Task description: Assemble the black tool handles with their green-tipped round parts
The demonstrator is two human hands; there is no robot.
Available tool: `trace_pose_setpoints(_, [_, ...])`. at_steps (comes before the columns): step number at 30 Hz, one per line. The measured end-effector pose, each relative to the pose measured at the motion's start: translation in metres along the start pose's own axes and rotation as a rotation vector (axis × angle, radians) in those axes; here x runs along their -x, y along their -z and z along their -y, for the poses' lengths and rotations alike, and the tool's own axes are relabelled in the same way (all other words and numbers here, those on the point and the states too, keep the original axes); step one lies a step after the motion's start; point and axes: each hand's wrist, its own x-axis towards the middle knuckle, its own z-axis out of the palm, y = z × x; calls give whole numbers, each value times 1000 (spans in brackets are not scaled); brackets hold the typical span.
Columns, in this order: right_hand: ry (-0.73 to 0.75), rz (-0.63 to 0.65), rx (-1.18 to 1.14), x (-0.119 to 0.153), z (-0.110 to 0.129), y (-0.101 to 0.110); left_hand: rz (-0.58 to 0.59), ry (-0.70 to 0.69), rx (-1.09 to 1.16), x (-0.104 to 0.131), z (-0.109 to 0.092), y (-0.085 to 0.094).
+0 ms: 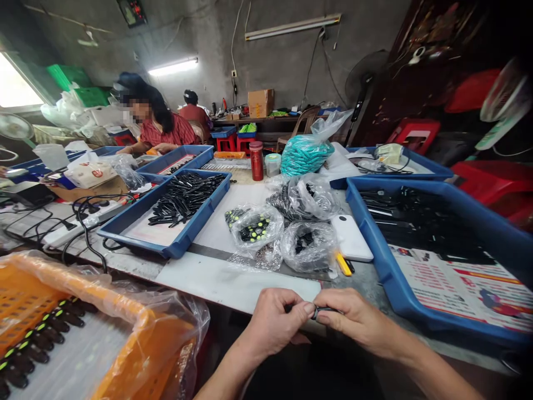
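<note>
At the near edge of the counter [366, 282], my left hand [275, 318] and right hand [360, 319] pinched one small dark piece [323, 309], which seemed unfinished. Beside me, the orange crate [139, 325] held a row of dark pieces [52, 329] with yellow-green spots, perhaps completed. Farther, plastic bags [310, 253] and blue trays [179, 246] held many loose parts [185, 194], apparently remaining.

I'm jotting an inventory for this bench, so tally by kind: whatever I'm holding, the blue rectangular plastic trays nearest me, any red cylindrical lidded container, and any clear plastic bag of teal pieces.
Small black piece visible between the left hand and right hand: 1
Nearest blue rectangular plastic trays: 2
Red cylindrical lidded container: 1
Clear plastic bag of teal pieces: 1
Total: 5
</note>
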Motion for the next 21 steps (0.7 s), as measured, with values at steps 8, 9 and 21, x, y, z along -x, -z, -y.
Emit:
trace_pose_setpoints(8, [-47,-217,141,6,2,-18,-100,-58,-174,2,-3,1])
trace_pose_setpoints(9, [-56,-242,146,7,3,-20,-93,-54,-163,2,-3,2])
trace_pose_setpoints(21, [34,-50,141,1,4,2,-11,-19,-35,1,-2,1])
